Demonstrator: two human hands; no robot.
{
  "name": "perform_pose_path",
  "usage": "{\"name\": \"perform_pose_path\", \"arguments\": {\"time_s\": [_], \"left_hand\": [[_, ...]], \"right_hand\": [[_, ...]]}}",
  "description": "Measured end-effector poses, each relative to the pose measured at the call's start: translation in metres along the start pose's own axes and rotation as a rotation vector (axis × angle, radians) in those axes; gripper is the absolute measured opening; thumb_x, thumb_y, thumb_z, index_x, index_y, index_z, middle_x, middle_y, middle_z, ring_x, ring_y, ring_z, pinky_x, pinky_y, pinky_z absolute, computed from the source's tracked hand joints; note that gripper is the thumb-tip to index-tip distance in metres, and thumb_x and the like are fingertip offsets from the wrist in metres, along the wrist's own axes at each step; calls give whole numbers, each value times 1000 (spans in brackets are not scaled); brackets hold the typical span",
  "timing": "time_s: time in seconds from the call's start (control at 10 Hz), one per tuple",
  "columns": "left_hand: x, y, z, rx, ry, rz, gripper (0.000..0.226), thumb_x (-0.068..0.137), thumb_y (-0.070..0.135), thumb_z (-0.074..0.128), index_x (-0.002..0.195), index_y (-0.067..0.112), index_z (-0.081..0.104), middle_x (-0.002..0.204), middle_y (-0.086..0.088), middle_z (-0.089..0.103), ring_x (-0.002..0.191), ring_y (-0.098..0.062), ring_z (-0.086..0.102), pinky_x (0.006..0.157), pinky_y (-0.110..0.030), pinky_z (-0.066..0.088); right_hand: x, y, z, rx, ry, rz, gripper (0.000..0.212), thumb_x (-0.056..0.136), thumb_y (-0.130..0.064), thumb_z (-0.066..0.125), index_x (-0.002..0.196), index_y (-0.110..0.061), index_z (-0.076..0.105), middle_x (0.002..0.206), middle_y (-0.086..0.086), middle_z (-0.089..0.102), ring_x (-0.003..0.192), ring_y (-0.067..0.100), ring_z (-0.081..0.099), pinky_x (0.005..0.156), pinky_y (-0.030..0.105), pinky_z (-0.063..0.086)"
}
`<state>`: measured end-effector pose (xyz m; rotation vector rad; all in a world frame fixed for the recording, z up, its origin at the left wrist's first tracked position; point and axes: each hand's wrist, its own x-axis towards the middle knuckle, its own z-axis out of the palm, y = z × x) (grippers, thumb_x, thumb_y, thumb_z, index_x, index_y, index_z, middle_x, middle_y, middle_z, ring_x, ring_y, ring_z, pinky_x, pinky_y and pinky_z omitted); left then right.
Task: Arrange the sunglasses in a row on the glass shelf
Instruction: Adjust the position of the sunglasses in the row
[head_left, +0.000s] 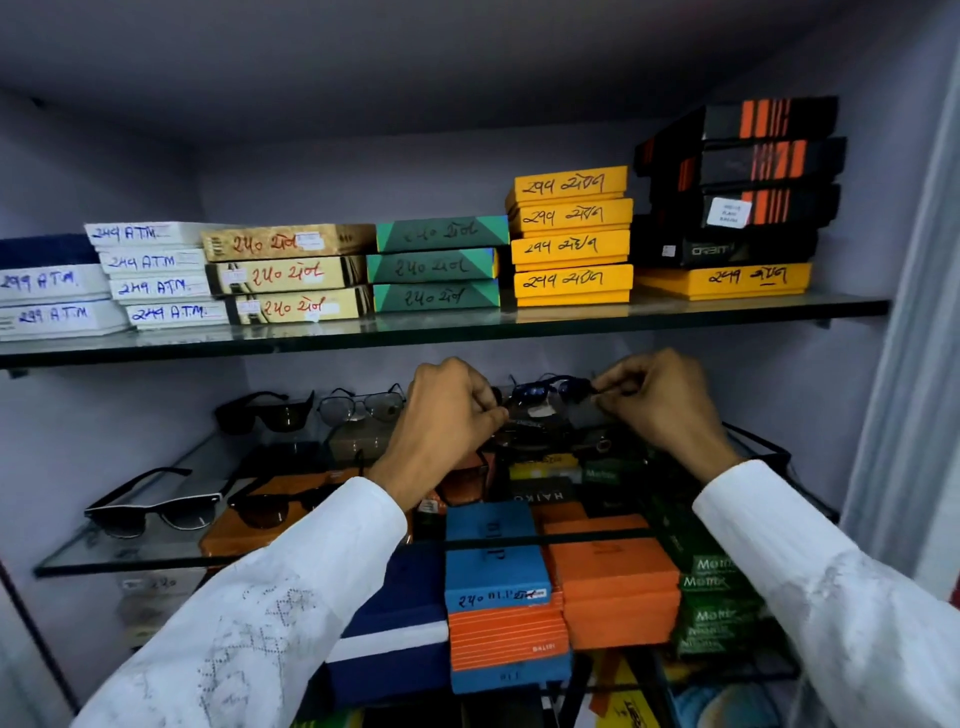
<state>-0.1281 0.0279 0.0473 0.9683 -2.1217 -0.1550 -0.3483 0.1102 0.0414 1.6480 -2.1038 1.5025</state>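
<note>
Up at the back of the lower glass shelf (130, 558), two hands are holding one pair of blue sunglasses (548, 397). The left hand (447, 415) is curled, with its grip pinching together on the left end of the frame. The right hand (660, 402) is pinching the right end, near a small tag (587, 413) that is hanging by the lens. Both arms are wearing white sleeves (291, 597).

Along the back of the same shelf, to the left, a pair of black sunglasses (265, 413) is sitting beside a thin wire pair (361, 408). They are close, but not touching. Nearer the front edge, a black-and-white pair (156, 506) is lying next to a dark brown pair (275, 506).

Under the glass, blue boxes (493, 561), orange boxes (613, 577) and green boxes (711, 587) are showing through in stacks.

On the upper shelf (467, 325), more boxes are sitting in stacks: white ones (150, 275), yellow ones (571, 234) and black ones (743, 182).
</note>
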Motion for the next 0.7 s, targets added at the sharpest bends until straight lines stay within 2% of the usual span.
{"name": "perform_pose_path", "arguments": {"time_s": [0.1, 0.2, 0.3, 0.4, 0.5, 0.7], "left_hand": [[1, -2, 5, 34, -45, -62, 6, 78, 21, 82, 75, 15, 82, 63, 12, 64, 61, -6, 61, 73, -24, 58], [1, -3, 11, 62, -125, -109, 5, 76, 19, 80, 79, 16, 83, 89, 3, 77, 87, -17, 71, 85, -39, 62], [3, -5, 17, 73, -188, -151, 8, 77, 21, 81, 82, 15, 83, 97, -1, 78, 96, -20, 71, 88, -43, 60], [2, -10, 23, 77, -219, -184, 10, 77, 23, 81, 84, 16, 83, 96, 2, 79, 94, -18, 72, 90, -42, 60], [0, -10, 28, 71, -217, -187, 9, 75, 27, 83, 81, 20, 83, 91, 7, 80, 90, -13, 73, 91, -41, 60], [-3, -4, 31, 103, -196, -173, 15, 75, 37, 84, 80, 22, 81, 86, 10, 78, 85, -11, 71, 86, -40, 62]], "right_hand": [[11, 6, 3, -150, 5, 32, 6, 71, -11, 85, 76, -12, 84, 85, 7, 80, 74, 15, 73, 78, 19, 55], [18, 9, 8, -270, -96, 97, 6, 73, -16, 80, 77, -15, 83, 94, 9, 79, 88, 29, 74, 85, 40, 62], [18, 12, 11, -377, -189, 99, 15, 74, -22, 78, 87, -15, 81, 102, 7, 75, 91, 29, 72, 83, 41, 62], [15, 17, 13, -449, -256, 76, 20, 76, -25, 76, 92, -14, 80, 105, 8, 75, 94, 28, 70, 84, 40, 61], [11, 19, 10, -461, -267, 90, 19, 77, -23, 75, 92, -14, 81, 106, 9, 73, 94, 28, 70, 84, 40, 61], [5, 14, 3, -453, -300, 108, 9, 75, -24, 79, 80, -18, 82, 91, 2, 78, 83, 22, 71, 76, 35, 61]]}}
